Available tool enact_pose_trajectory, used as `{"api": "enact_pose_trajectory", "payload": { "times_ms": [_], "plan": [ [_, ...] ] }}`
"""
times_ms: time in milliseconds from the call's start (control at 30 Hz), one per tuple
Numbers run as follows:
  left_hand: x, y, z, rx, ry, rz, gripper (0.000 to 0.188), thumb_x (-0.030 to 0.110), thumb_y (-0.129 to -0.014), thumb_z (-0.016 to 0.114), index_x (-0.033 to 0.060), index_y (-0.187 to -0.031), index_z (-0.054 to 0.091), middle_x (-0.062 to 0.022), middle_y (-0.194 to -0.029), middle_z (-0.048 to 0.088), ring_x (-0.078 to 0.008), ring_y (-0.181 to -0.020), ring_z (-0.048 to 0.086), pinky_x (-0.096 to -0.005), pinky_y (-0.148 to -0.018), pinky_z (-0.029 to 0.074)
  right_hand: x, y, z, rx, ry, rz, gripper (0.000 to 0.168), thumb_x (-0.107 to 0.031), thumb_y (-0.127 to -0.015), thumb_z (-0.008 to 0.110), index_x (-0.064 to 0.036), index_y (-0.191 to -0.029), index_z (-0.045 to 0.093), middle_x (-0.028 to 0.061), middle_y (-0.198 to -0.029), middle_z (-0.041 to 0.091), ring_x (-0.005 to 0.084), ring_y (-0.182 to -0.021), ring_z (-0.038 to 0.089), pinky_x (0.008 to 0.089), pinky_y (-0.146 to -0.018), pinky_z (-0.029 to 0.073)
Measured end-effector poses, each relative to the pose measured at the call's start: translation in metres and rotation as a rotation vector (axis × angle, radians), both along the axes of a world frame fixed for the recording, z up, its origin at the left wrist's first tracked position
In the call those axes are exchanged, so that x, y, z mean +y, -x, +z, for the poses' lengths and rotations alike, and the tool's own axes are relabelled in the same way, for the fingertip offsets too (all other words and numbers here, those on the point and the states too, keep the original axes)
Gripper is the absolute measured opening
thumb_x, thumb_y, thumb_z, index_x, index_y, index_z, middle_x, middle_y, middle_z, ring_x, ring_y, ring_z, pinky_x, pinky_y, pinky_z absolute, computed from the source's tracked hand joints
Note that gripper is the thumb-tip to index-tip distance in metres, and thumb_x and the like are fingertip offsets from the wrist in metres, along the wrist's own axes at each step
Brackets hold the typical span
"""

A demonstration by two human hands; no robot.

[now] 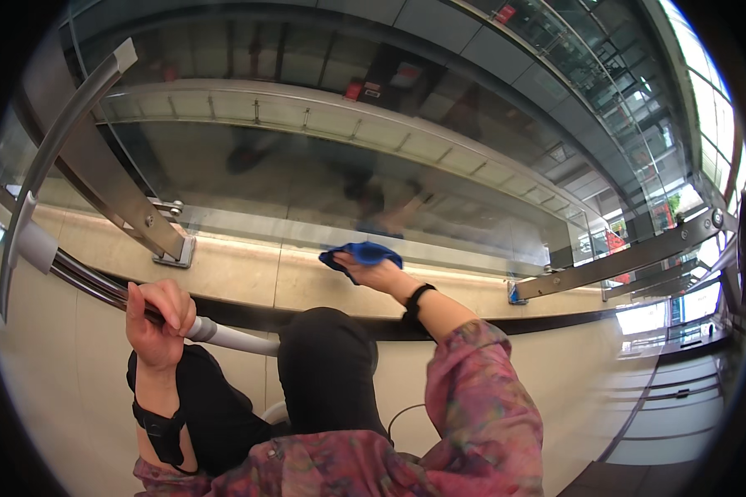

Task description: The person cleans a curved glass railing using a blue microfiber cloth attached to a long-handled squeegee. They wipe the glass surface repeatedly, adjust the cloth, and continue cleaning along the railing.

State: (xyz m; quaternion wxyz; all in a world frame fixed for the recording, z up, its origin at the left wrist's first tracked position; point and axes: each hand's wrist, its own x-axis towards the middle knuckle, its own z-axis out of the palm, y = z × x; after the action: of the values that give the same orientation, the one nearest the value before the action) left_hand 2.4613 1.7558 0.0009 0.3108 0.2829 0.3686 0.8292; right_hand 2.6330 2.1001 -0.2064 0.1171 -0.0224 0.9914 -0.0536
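My left hand is closed around a pole of white and metal sections, at the lower left. The pole runs to a long curved squeegee-like head, which stands out to the upper left. My right hand holds a blue cloth low against a glass panel, just above the pale stone ledge. The cloth is bunched over the fingers. A faint reflection of an arm shows in the glass above it.
A slanted metal post with a bracket stands on the ledge at left, another metal post at right. Pale floor tiles spread behind the ledge. A curved glass-sided balcony lies beyond the panel. A thin cable is beside my knee.
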Motion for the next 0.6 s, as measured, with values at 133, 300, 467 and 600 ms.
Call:
{"api": "enact_pose_trajectory", "payload": {
  "times_ms": [133, 300, 467, 600],
  "plan": [
    [0.011, -0.003, -0.003, 0.020, -0.015, -0.072, 0.059, 0.039, -0.099, 0.030, 0.0035, -0.055, 0.045, -0.0034, -0.052, 0.036, -0.0105, -0.042, 0.029, -0.0238, -0.041, 0.028, 0.001, -0.033, 0.067, 0.526, -0.499, 0.205, 0.040, -0.014, -0.079, 0.051, -0.009, -0.118, 0.058, -0.0018, -0.137, 0.043, 0.0145, -0.130, 0.034, 0.0327, -0.107, 0.023],
    [0.031, -0.006, -0.011, -0.077, 0.007, -0.081, 0.056, 0.039, -0.099, 0.032, 0.0042, -0.056, 0.044, -0.0025, -0.052, 0.035, -0.0093, -0.041, 0.028, -0.0226, -0.040, 0.027, -0.004, -0.017, 0.149, 1.024, -0.504, -0.214, 0.036, -0.011, -0.081, 0.050, -0.020, -0.114, 0.062, 0.0008, -0.135, 0.046, 0.0213, -0.127, 0.038, 0.0398, -0.108, 0.021],
    [0.032, -0.011, -0.016, -0.108, 0.046, -0.078, 0.056, 0.039, -0.098, 0.033, 0.0047, -0.055, 0.044, -0.0020, -0.052, 0.035, -0.0090, -0.041, 0.027, -0.0228, -0.040, 0.026, 0.050, -0.096, 0.168, 1.459, -0.410, -0.697, 0.059, -0.004, -0.068, 0.049, 0.002, -0.126, 0.043, 0.0259, -0.140, 0.031, 0.0420, -0.130, 0.030, 0.0501, -0.105, 0.025],
    [0.031, -0.016, -0.011, -0.048, 0.050, -0.095, 0.057, 0.039, -0.098, 0.033, 0.0048, -0.054, 0.044, -0.0021, -0.052, 0.034, -0.0092, -0.041, 0.026, -0.0229, -0.040, 0.025, 0.094, -0.152, 0.129, 1.605, -0.122, -1.205, 0.047, -0.016, -0.091, 0.048, 0.005, -0.131, 0.034, 0.0273, -0.136, 0.033, 0.0425, -0.124, 0.034, 0.0427, -0.103, 0.030]
  ]
}}
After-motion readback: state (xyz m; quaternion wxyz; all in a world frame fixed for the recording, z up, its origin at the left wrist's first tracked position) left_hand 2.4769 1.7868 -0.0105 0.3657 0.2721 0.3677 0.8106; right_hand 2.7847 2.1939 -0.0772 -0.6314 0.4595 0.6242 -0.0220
